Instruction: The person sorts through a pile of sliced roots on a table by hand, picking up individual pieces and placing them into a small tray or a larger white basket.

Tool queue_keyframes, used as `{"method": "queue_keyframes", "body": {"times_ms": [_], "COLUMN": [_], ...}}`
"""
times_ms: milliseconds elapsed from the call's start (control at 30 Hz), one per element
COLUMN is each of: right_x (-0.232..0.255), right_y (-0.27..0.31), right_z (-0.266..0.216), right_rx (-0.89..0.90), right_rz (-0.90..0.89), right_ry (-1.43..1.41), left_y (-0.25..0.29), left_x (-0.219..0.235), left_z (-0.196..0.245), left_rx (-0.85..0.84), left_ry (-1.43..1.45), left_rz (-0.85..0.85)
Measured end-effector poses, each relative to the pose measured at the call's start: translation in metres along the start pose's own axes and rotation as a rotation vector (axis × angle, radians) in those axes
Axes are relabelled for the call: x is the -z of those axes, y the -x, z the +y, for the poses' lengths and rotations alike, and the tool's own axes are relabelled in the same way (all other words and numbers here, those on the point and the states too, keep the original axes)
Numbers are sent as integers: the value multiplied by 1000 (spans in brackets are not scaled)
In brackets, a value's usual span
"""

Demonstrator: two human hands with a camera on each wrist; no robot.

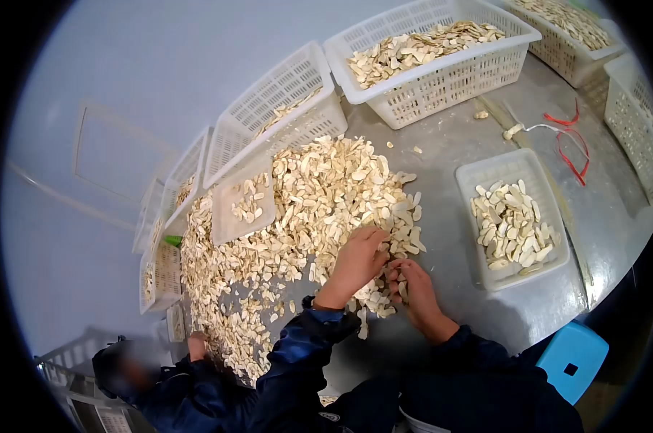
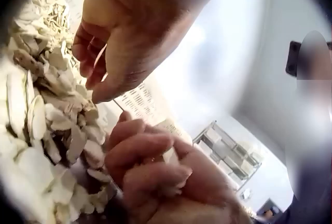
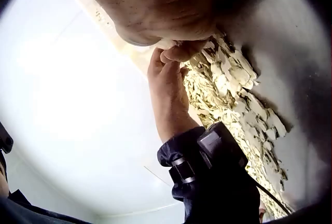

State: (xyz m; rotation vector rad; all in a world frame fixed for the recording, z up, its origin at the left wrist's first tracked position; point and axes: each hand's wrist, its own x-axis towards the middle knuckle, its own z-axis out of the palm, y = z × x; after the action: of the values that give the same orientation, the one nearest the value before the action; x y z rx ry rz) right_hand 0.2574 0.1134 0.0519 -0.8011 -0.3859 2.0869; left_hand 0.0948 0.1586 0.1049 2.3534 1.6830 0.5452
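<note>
Pale dried slices (image 1: 333, 191) lie in a broad heap on a grey metal table. At its near right edge, the left hand (image 1: 359, 263) and right hand (image 1: 415, 292) are close together. In the left wrist view, the left hand (image 2: 137, 37) pinches a thin slice, seen edge-on, whose lower end meets a fingertip of the right hand (image 2: 155, 172). That right hand has its fingers curled round a few pale slices (image 2: 170, 156). The right wrist view shows the left hand (image 3: 170, 92) with its fingertips against the right hand's underside, which partly hides them.
A white tray (image 1: 467, 195) of slices stands on the right. Another shallow tray (image 1: 225, 234) rests on the heap. White baskets (image 1: 449, 86) line the back. Red ties (image 1: 579, 155) lie at the back right. A blue stool (image 1: 575, 353) stands at lower right; another person's hand (image 1: 197, 345) is at lower left.
</note>
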Motion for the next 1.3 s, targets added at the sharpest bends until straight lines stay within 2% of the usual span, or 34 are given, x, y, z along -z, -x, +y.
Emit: {"method": "queue_keyframes", "body": {"times_ms": [33, 67, 267, 467, 567, 700, 733, 833, 900, 967, 1067, 1100, 1133, 1167, 1200, 1233, 1267, 1300], "right_x": [0, -1, -1, 3, 2, 0, 1, 1, 1, 2, 1, 2, 3, 4, 6, 7, 7, 5], "right_y": [1, 1, 1, -2, -1, -1, -2, 0, 0, 0, -1, -1, -1, -1, -2, -3, -4, -5], "right_z": [0, -1, 0, 6, 5, 4, 5, 4, 4, 4, 6, 6, 6, 8, 10, 11, 13, 14], "right_rx": [-15, -28, -61, -77, -114, -153, -161, -170, -200, -212, -207, -209, -212, -207, -203, -196, -226, -248], "right_rz": [6, 12, 7, -31, -12, -27, -20, -46, -52, -59, -70, -72, -71, -78, -84, -91, -87, -77], "right_ry": [6, 12, 21, 29, 38, 21, 17, 17, 6, 2, 14, 20, 26, 25, 24, 25, 38, 50], "left_y": [0, 1, 3, 5, 3, 9, 14, 22, 28, 25, 39, 36, 39, 38, 32, 26, 21, 19], "left_x": [-5, -8, -16, -13, 1, 17, 19, 42, 84, 119, 110, 105, 87, 64, 48, 37, 29, 17], "left_z": [3, 7, -1, -6, -10, -18, -33, -74, -111, -98, -135, -119, -119, -115, -96, -69, -52, -48], "left_rx": [-41, 51, 72, 111, 218, 395, 371, 470, 513, 629, 459, 496, 380, 451, 303, 244, 263, 158], "left_ry": [-88, -89, -141, 55, 139, 441, 437, 431, 558, 609, -31, -108, -54, 117, 138, 149, 66, -29], "left_rz": [26, -50, -53, 2, -9, -8, -14, 99, 273, 728, 952, 843, 721, 575, 454, 362, 244, 212]}}
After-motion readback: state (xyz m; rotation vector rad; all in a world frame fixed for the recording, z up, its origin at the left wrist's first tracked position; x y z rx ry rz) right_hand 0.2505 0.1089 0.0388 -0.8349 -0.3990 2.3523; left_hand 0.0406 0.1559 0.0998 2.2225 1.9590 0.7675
